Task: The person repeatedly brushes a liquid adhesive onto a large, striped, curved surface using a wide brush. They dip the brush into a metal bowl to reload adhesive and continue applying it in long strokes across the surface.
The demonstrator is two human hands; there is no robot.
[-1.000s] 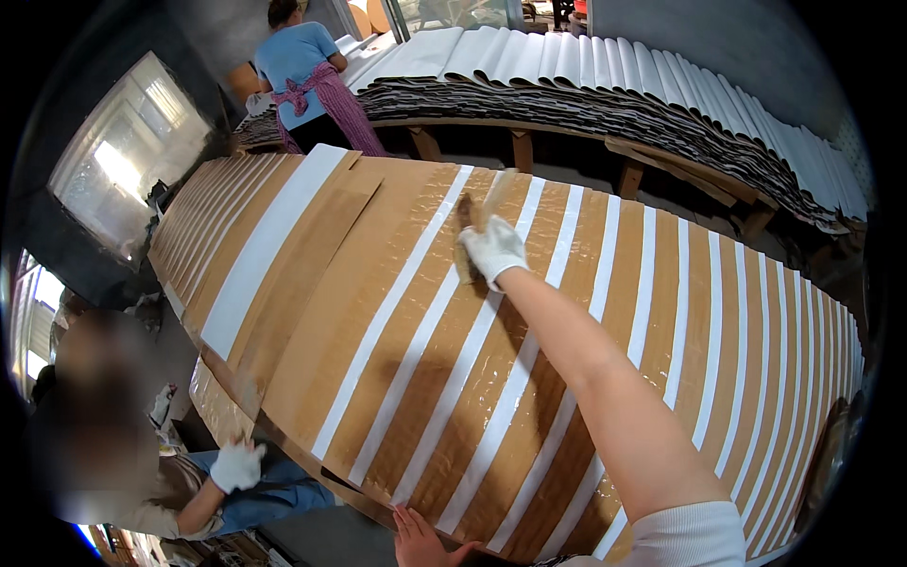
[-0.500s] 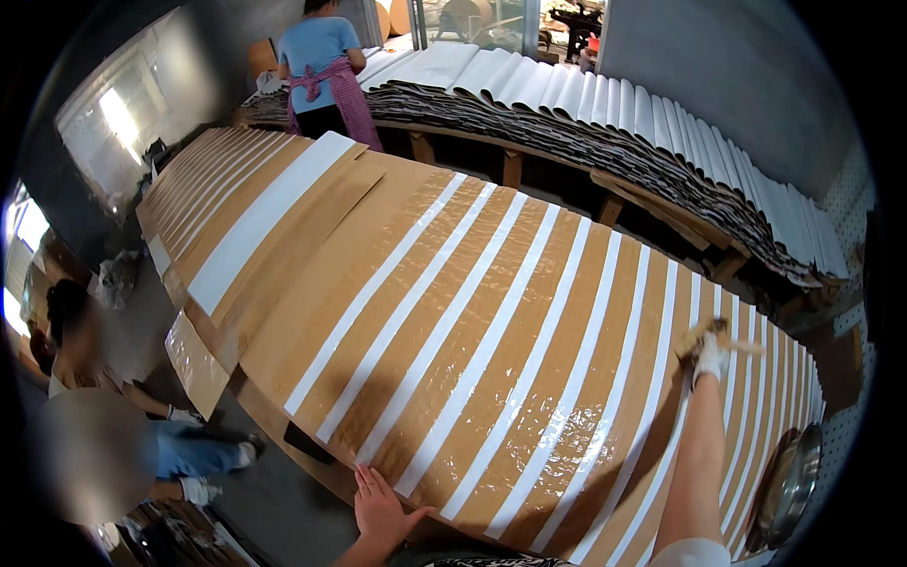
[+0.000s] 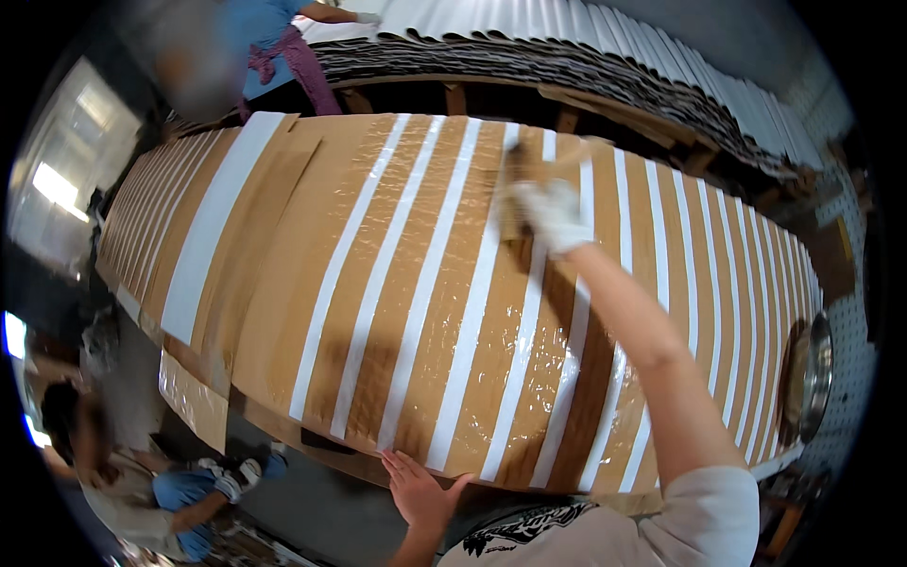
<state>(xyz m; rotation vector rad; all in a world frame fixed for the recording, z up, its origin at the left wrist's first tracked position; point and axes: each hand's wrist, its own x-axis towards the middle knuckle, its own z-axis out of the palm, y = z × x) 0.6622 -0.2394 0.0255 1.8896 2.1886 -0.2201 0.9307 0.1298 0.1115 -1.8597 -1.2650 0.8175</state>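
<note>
Item: brush (image 3: 512, 170), blurred; lying over the far middle part of the brown sheets, across their white strips. Its wooden handle is pointing to the far right.

Right hand (image 3: 553, 213): wearing a white glove; its grip is clamping on the brush.

Left hand (image 3: 420, 489): bare; resting its fingers on the near edge of the sheets, left of the middle. Its grip is standing apart, the thumb spreading to the right.

Brown sheets (image 3: 452, 293): overlapping in a long row, shining wet in the middle; narrow white strips are showing between them. A broad white strip (image 3: 222, 227) is crossing the left part.

Metal basin (image 3: 814, 378): standing at the right end of the row.

Far bench (image 3: 455, 98): carrying a thick layered stack of white-faced sheets (image 3: 567, 47).

Persons: one in a blue top (image 3: 260, 38) is reaching over the stack at far left; another, in white gloves, is sitting near left.
</note>
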